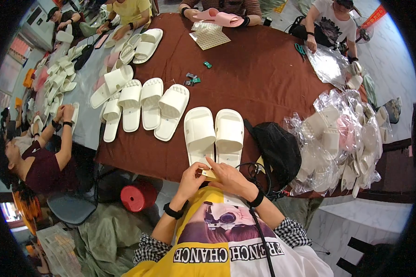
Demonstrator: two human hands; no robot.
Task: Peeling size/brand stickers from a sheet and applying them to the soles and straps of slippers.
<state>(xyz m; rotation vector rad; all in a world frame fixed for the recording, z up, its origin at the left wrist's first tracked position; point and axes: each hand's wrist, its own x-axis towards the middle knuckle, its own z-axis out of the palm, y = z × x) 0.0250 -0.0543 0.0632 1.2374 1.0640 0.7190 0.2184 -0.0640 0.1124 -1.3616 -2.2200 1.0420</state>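
Near the table's front edge, my left hand (192, 180) and my right hand (229, 178) meet in front of my body. Between their fingers is a small pale-yellow sheet of labels (210, 174), pinched from both sides. Just beyond the fingertips lies a pair of white slide slippers, the left slipper (200, 127) and the right slipper (229, 129), toes pointing away from me. Each has a small printed mark on its insole near the heel. My right index finger points toward the left slipper's heel. The fingers partly cover the sheet.
Several more white slippers (150, 104) lie to the left on the brown tablecloth (245, 69). A black mesh bag (278, 150) sits at right, beside a heap of plastic-wrapped slippers (333, 138). Small green-and-black pieces (192, 79) lie mid-table. Co-workers handle slippers around the tables. A red stool (138, 195) stands lower left.
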